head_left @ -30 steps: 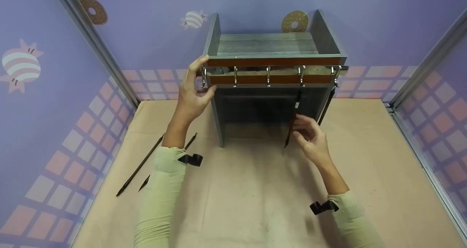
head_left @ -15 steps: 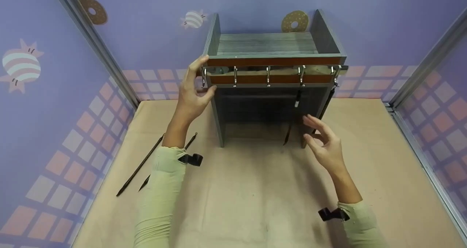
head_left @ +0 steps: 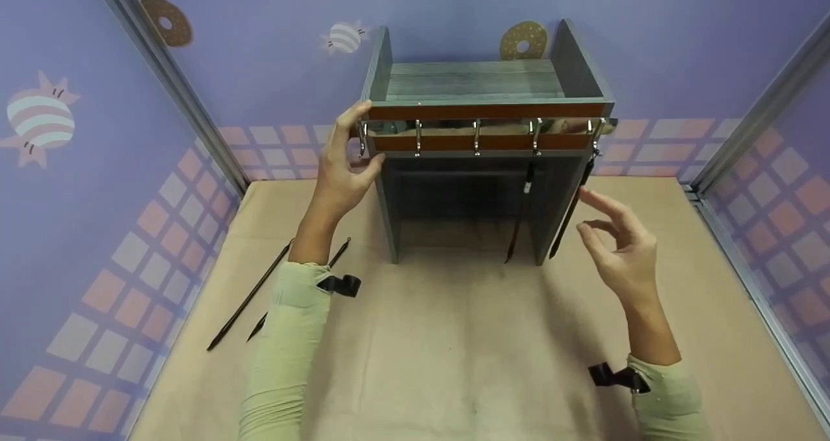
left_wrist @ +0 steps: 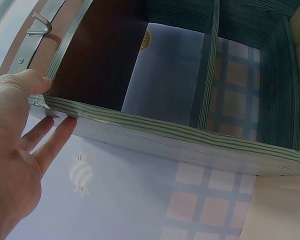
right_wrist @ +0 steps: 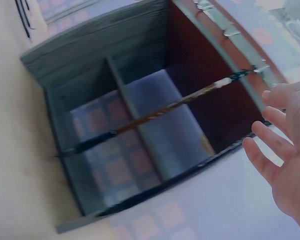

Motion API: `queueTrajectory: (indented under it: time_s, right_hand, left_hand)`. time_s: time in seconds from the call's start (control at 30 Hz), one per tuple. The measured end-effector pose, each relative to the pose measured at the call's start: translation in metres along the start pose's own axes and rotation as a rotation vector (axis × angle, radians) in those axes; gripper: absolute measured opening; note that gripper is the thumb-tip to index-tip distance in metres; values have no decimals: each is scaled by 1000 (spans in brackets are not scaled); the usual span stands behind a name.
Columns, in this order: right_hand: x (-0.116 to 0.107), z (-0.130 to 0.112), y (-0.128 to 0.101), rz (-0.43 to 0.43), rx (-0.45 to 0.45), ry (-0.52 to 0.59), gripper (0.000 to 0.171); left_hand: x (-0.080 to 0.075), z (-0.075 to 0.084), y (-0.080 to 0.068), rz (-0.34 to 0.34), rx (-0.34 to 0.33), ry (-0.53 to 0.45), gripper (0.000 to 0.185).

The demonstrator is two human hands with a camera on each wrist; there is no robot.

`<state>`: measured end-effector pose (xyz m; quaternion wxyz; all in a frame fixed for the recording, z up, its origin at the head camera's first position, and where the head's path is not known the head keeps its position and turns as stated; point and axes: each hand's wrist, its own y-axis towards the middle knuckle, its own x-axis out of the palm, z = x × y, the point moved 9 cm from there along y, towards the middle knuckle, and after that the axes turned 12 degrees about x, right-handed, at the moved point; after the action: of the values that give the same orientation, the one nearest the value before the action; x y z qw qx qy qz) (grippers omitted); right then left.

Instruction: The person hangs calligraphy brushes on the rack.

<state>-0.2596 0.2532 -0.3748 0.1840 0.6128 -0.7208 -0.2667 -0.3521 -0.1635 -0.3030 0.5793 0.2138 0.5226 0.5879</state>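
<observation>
A grey wooden shelf unit stands at the back of the table, with a brown hook rail across its front top. My left hand grips the unit's upper left corner; in the left wrist view its thumb lies on the panel edge and the fingers lie behind the panel. Two dark brushes hang from the rail: one on the fourth hook, another on the rightmost hook. My right hand hovers empty just right of the rightmost brush, fingers loosely spread. One hanging brush crosses the shelf opening.
Two more long dark brushes lie on the tan table by my left forearm. Purple patterned walls with metal corner posts close in the table on three sides.
My right hand let go of the brush on the fourth hook and moved right and up, beside the rightmost brush. My left hand has stayed on the shelf corner.
</observation>
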Motion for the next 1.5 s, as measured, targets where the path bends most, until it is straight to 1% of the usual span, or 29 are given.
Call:
queueTrajectory:
  time_s: [0.1, 0.17, 0.33, 0.43, 0.57, 0.8, 0.93, 1.03, 1.17, 1.5]
  right_hand:
    - [-8, -10, 11, 21, -31, 25, 50]
    - [-11, -14, 19, 19, -48, 36, 53]
    - [-18, -21, 40, 15, -72, 16, 58]
    - [-19, -26, 54, 18, -73, -12, 61]
    - [-15, -29, 74, -2, -72, -74, 65]
    - [-7, -24, 100, -42, -64, -205, 75]
    - [-3, -20, 107, -56, -51, -215, 80]
    - [-1, -19, 111, -61, -51, -197, 81]
    - [2, -17, 115, -72, -56, -179, 83]
    - [8, -3, 115, -70, -12, -154, 83]
  left_hand:
    - [-1, 0, 0, 3, -4, 1, 71]
    - [-1, -2, 0, -4, -19, -6, 71]
    - [0, -5, -2, -19, -54, -23, 71]
    - [-1, -5, -2, -14, -52, -20, 71]
    - [-3, -5, -2, -8, -44, -19, 71]
    - [0, -5, -1, -5, -23, 8, 72]
    - [1, -4, 0, -2, -10, 10, 72]
    - [2, -3, 0, -2, 0, 5, 71]
    - [1, -2, 1, -3, -3, 3, 71]
    - [2, -1, 0, -9, -10, -7, 71]
